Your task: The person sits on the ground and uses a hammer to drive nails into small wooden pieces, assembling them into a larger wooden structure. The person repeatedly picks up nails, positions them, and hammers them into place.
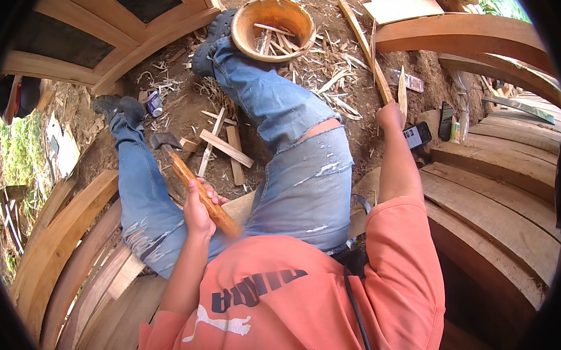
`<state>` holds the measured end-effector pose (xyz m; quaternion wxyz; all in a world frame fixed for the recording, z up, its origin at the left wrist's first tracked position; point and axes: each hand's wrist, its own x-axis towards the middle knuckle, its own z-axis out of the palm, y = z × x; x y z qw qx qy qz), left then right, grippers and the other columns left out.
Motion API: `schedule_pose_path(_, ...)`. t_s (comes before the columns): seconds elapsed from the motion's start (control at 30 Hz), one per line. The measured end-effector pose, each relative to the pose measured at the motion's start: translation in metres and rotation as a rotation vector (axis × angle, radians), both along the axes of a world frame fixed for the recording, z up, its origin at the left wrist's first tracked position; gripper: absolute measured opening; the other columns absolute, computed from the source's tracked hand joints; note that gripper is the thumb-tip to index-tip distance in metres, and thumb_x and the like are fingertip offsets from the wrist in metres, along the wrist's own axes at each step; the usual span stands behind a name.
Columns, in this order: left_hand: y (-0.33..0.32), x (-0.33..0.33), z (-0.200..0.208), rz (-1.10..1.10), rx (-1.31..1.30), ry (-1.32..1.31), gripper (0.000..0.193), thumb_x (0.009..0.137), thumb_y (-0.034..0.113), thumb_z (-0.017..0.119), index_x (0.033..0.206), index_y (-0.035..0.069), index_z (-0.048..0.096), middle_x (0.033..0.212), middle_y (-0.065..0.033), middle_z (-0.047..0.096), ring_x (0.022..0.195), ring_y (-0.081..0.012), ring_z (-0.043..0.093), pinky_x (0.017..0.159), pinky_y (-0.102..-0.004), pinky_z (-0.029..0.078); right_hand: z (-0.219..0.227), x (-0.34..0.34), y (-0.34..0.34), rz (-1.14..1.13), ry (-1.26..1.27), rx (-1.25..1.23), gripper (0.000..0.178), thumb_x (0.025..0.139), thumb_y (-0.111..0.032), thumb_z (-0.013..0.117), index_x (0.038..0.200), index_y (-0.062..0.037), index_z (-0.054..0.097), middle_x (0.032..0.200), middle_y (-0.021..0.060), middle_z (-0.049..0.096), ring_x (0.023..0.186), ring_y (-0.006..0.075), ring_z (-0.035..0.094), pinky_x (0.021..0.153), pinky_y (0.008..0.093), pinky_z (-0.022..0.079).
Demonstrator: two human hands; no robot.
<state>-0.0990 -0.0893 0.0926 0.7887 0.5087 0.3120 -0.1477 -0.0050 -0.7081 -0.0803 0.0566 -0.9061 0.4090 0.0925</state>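
Observation:
My left hand point(199, 214) is closed around the thick wooden handle of a hammer point(195, 182), which slants across my lap. Its dark, blocky metal head point(165, 140) is at the far end, over the ground between my legs. Out to the right, my right hand point(390, 116) is closed on the near end of a long, narrow wood strip point(380, 79) that points away from me. A pointed wood sliver point(402, 96) stands close beside that hand. Between my feet and lap, short wood pieces point(225, 149) lie crossed on the ground.
A yellowish basin point(240, 32) holding wood sticks stands beyond my bent leg. Shavings litter the dirt. A phone point(417, 135) lies right of my right hand, near stacked curved planks point(498, 209). A wooden frame point(136, 47) is at far left; a small can point(153, 104) lies near my foot.

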Motion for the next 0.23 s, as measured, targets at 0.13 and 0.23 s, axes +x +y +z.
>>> schedule_pose_path(0.13, -0.003, -0.010, -0.007, 0.004, 0.069, 0.010, 0.041, 0.120, 0.051, 0.048, 0.128, 0.011, 0.051, 0.084, -0.0011, 0.052, 0.074, -0.0129, 0.055, 0.078, -0.0415, 0.060, 0.014, 0.018, 0.017, 0.016, 0.036, 0.004, 0.047, 0.100, -0.022, 0.072, 0.142, -0.0026, 0.063, 0.140, 0.0251, 0.070, 0.130, 0.0449, 0.069, 0.112, 0.0534, 0.056)
schedule_pose_path(0.23, -0.002, -0.011, -0.009, -0.017, 0.097, -0.001, 0.040, 0.120, 0.051, 0.048, 0.128, 0.012, 0.052, 0.085, -0.0018, 0.052, 0.074, -0.0135, 0.056, 0.077, -0.0422, 0.061, 0.016, 0.019, 0.027, 0.044, 0.099, 0.035, 0.045, 0.103, -0.020, 0.068, 0.144, -0.0034, 0.065, 0.139, 0.0227, 0.071, 0.131, 0.0438, 0.068, 0.115, 0.0522, 0.054)
